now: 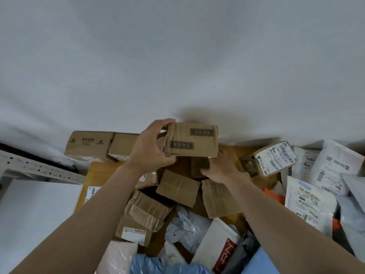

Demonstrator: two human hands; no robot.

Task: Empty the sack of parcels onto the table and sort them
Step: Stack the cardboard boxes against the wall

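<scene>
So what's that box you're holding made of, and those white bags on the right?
The box in the left hand looks like brown cardboard, matt, with creased edges and tape over it. The white bags look like thin plastic: smooth, wrinkled, slightly shiny, with printed labels stuck on.

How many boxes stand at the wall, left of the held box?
2: the BAHA box far left; a plain box against its right side, partly behind the left hand. More may be hidden.
</scene>
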